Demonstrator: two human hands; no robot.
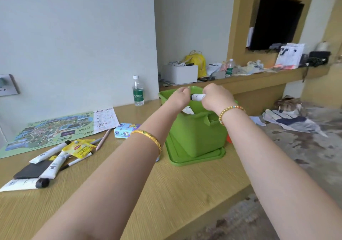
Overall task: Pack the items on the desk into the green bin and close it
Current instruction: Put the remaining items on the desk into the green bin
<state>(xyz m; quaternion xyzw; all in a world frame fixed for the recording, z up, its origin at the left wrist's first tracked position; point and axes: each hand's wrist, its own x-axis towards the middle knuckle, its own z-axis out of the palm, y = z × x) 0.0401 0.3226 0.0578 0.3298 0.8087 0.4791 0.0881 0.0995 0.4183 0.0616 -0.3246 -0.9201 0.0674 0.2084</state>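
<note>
Wood-grain tabletop [185, 184] nearest the camera carries unpacked white squeeze tubes [50, 151], pens, a yellow tea sachet [80, 148] and a folded map [55, 128]. Beyond, the green plastic bin [196, 134] stands on what looks like its lid [196, 159]. Over its opening, left hand [180, 97] and right hand [215, 98] both clamp a small white tube [198, 96]. Most packing remains.

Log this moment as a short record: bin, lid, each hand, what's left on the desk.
bin: green bin, open, standing on the desk
lid: green lid, flat under the bin
left hand: left hand over the bin's opening
right hand: right hand gripping a small white tube above the bin
still out: white tubes, yellow tea packet, tissue pack, map
</note>
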